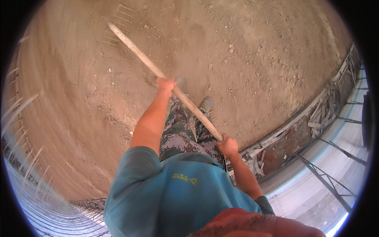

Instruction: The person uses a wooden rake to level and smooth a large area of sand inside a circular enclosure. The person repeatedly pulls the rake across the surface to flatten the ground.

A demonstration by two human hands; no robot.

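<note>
A long pale wooden handle [138, 53] runs slantwise from the far left down to my waist. Thin light tines [122, 17] show at its far end, partly blurred, so it looks like a rake; its crossbar is hard to make out. My left hand [166, 84] is wrapped round the handle about midway, with the arm stretched forward. Close to my right hip, my right hand [227, 145] grips the near end. The tines are over brown soil [87, 39], but whether they touch it I cannot tell.
Small clods [231, 49] are scattered over the soil ahead and to the right. My shoes [206, 103] stand on it beneath the handle. A low edge with broken slats [321, 114] runs along the right, beside a pale wall [316, 185] with dark bars. Thin rods [23, 106] stick up at the left.
</note>
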